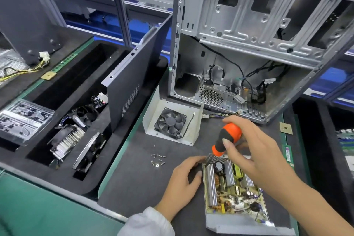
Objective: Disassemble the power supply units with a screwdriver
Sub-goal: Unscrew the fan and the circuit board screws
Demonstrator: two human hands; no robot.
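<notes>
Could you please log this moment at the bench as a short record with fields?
Work piece: opened grey metal power supply unit with its green circuit board exposed
Tool: orange-and-black-handled screwdriver, tip at the unit's far left corner
Right hand: grips the screwdriver handle
Left hand: steadies the unit's left edge
Loose parts: small silver screws on the dark mat
Removed cover: bent grey panel with black fan

Bare mat [138, 182] leftward (loose screws [157, 159]), computer case [249, 44] blocking behind
</notes>
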